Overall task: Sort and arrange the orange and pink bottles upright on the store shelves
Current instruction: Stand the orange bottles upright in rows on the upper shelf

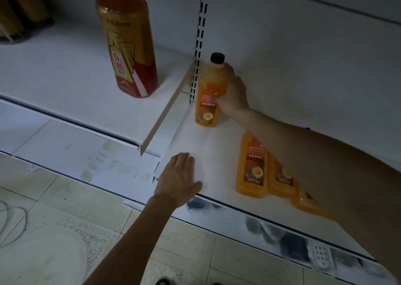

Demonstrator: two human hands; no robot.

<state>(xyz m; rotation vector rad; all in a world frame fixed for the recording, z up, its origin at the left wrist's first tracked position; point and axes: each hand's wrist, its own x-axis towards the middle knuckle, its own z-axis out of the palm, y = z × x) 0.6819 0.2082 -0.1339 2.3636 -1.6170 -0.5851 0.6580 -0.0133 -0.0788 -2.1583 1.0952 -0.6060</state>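
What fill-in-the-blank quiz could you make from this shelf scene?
The right hand grips an orange bottle with a ____ cap.
That bottle stands ____, not lying down.
The left hand rests flat on the white ____.
The tall gold-labelled bottle stands to the orange bottle's ____.
Missing words: black; upright; shelf; left.

Both of the person's arms are bare: the left hand [178, 178] and left forearm [138, 241] are uncovered down to the bottom edge of the view. The right hand [235, 91] and right forearm [325, 165] are uncovered out to its right edge. A small dark mark [307, 129] sits on the upper edge of the right forearm, too small to identify.
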